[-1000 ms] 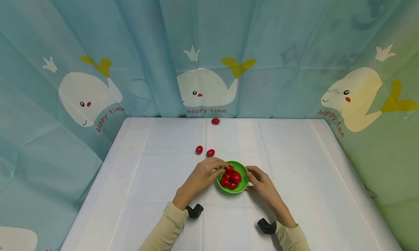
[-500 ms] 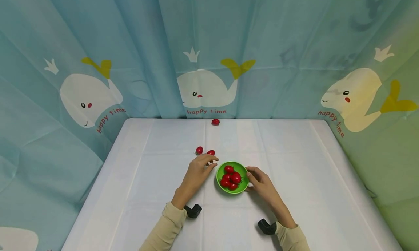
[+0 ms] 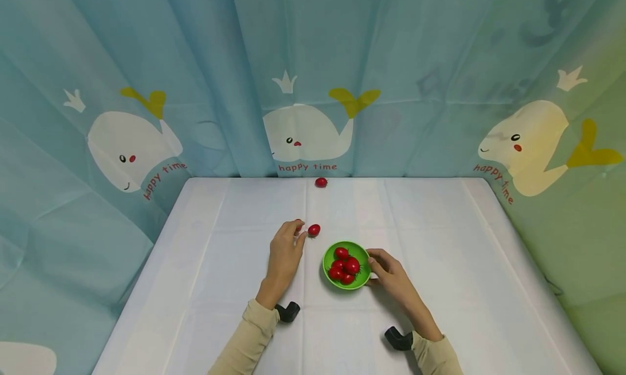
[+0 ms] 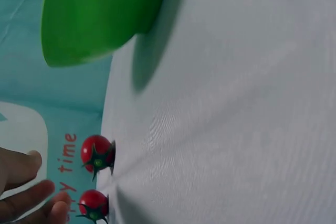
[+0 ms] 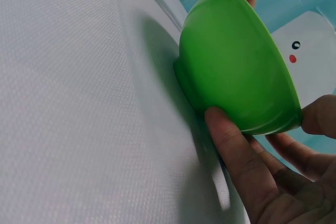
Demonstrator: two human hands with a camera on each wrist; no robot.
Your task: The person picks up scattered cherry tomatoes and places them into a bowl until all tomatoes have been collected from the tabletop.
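Observation:
My left hand (image 3: 285,252) reaches over the cloth, thumb and fingers parted around a cherry tomato partly hidden behind them. In the left wrist view its fingers (image 4: 31,198) are still beside the lower cherry tomato (image 4: 93,204), a gap showing between. Just right of the fingertips lies another cherry tomato (image 3: 314,230), red with a green stem. My right hand (image 3: 395,277) grips the green bowl (image 3: 326,280) at its right side, thumb at the rim and fingers against the outside and underneath. Several cherry tomatoes (image 3: 351,265) sit in the bowl.
A single cherry tomato (image 3: 320,182) lies at the far edge of the white-clothed table (image 3: 235,212). Behind hangs a blue curtain (image 3: 415,130) with whale prints. Black wrist mounts (image 3: 398,338) stick out near both cuffs.
My left hand has drawn back from over the bowl and moved left and away to the loose tomatoes. The right hand and bowl stay in place.

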